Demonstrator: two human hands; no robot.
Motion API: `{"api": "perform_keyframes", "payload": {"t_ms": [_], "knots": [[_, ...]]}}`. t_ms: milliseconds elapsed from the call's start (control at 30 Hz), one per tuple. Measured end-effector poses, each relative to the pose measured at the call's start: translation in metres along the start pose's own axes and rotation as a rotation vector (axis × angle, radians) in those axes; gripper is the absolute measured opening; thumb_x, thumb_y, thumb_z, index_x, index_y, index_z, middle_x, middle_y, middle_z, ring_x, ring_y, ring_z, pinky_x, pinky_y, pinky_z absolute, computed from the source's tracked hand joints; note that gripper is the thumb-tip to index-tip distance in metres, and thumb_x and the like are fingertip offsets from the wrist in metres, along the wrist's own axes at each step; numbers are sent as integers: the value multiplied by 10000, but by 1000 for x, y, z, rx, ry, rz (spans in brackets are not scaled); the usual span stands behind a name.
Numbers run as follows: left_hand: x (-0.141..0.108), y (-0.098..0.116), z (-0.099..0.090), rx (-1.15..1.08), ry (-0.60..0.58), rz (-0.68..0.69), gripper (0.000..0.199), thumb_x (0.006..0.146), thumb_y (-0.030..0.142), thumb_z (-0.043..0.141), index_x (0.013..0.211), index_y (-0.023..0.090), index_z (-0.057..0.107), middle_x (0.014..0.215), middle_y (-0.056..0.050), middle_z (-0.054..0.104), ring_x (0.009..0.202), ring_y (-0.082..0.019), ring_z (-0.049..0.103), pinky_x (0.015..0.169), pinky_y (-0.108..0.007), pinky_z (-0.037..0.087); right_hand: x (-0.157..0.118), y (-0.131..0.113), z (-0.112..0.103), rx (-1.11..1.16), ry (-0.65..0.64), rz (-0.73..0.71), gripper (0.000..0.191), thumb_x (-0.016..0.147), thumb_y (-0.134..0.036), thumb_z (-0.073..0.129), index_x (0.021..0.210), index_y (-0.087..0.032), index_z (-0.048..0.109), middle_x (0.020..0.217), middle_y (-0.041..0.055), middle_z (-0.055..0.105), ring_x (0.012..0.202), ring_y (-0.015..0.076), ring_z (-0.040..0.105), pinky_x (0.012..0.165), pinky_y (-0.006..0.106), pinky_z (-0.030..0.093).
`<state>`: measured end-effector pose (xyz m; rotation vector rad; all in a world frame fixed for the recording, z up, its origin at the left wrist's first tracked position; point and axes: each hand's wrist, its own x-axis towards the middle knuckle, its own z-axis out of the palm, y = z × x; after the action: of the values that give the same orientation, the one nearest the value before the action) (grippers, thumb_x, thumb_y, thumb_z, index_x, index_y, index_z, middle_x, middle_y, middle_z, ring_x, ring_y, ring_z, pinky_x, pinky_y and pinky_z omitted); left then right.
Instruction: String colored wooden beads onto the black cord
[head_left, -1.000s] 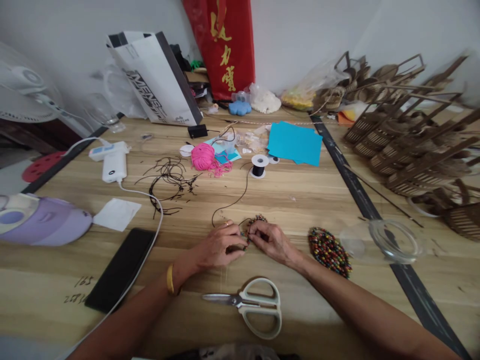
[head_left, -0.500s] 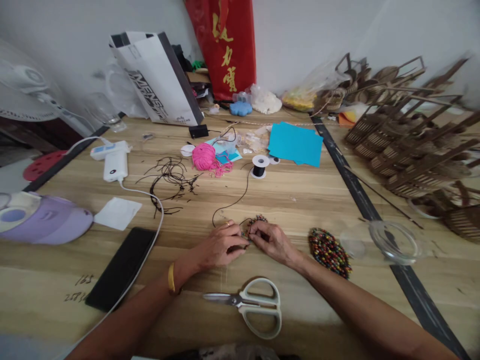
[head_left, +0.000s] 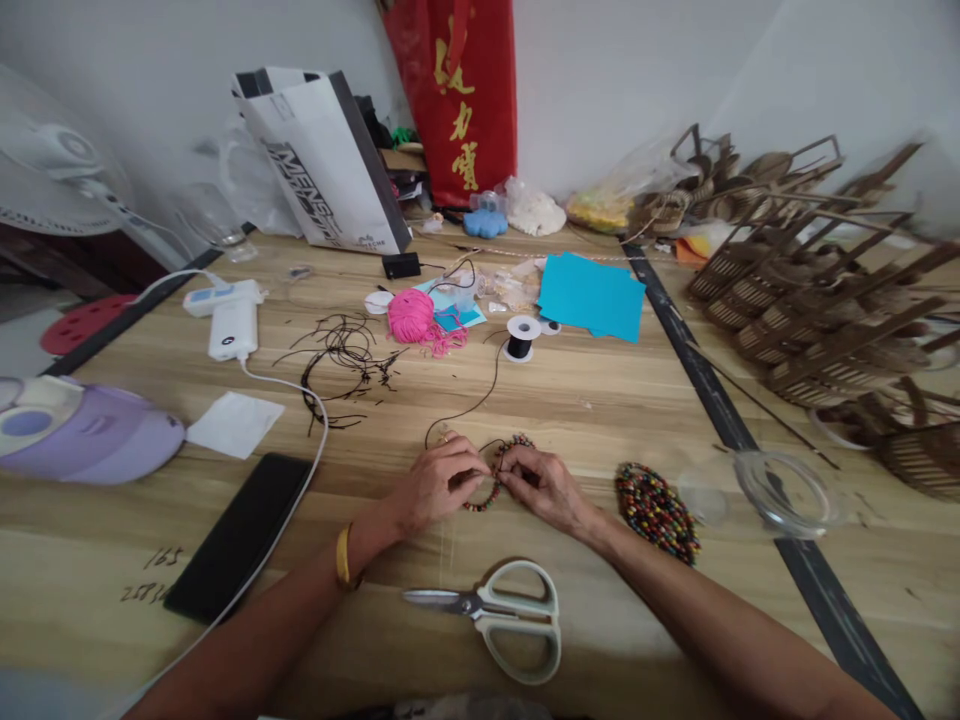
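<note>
Between my hands lies a small string of coloured beads [head_left: 481, 503], partly hidden by my fingers. My left hand [head_left: 444, 480] is closed in a pinch at the black cord [head_left: 474, 408] beside the beads. That cord runs back to a white spool of black thread [head_left: 519, 345]. My right hand [head_left: 544, 485] pinches the beaded string from the right, fingertips close to the left ones. A pair of scissors [head_left: 487, 610] with cream handles lies below my hands, blades pointing left. Right of my right hand is a coiled heap of coloured beads [head_left: 656, 512].
Cut black cord pieces [head_left: 341, 365] and a pink yarn ball [head_left: 411, 317] lie farther back, near blue paper sheets [head_left: 592, 295]. A black phone-like slab [head_left: 238, 535] and white cable are at left. Woven baskets [head_left: 795, 310] crowd the right; a clear round container [head_left: 787, 492] sits nearer.
My left fingers have shifted slightly up and left, so more of the beaded string shows below them. My right hand stays almost in place. The whole view has tilted a little.
</note>
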<state>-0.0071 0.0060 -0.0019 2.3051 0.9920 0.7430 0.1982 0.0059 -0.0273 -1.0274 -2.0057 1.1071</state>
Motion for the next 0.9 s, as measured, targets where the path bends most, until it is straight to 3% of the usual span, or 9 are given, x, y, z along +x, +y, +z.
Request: {"api": "perform_keyframes", "payload": {"t_ms": [233, 367, 600, 733, 900], "knots": [[2, 1, 2, -89, 58, -89, 217, 744, 84, 603, 938, 179, 624, 942, -52, 673, 949, -196, 579, 860, -352, 458, -3, -5, -1, 54, 7, -7, 155, 886, -292, 526, 811, -167, 580, 658, -6, 522, 577, 108, 457, 549, 218, 367], [0, 3, 7, -139, 29, -185, 218, 719, 93, 628, 921, 174, 611, 902, -27, 675, 877, -166, 609, 816, -296, 479, -4, -6, 1, 147, 5, 8, 206, 882, -352, 544, 816, -162, 591, 653, -3, 521, 563, 106, 461, 532, 219, 369], [0, 3, 11, -211, 3, -243, 99, 716, 164, 665, 798, 159, 609, 741, -3, 656, 707, -133, 613, 689, -249, 481, -2, -11, 9, 427, -51, 157, 324, 824, -486, 591, 777, -170, 542, 570, -37, 475, 467, 78, 431, 448, 189, 361], [0, 1, 12, -248, 7, -295, 58, 712, 155, 656, 766, 150, 636, 697, -3, 649, 655, -121, 597, 613, -219, 464, -2, -10, 10, 439, -32, 187, 339, 809, -505, 600, 790, -173, 538, 572, -38, 479, 454, 71, 429, 427, 180, 368], [0, -1, 13, -183, 29, -250, 28, 714, 151, 647, 690, 148, 660, 655, -14, 648, 635, -127, 571, 606, -227, 433, 0, -11, 12, 454, 1, 236, 340, 773, -498, 644, 822, -183, 525, 581, -44, 487, 446, 68, 436, 415, 175, 390]]}}
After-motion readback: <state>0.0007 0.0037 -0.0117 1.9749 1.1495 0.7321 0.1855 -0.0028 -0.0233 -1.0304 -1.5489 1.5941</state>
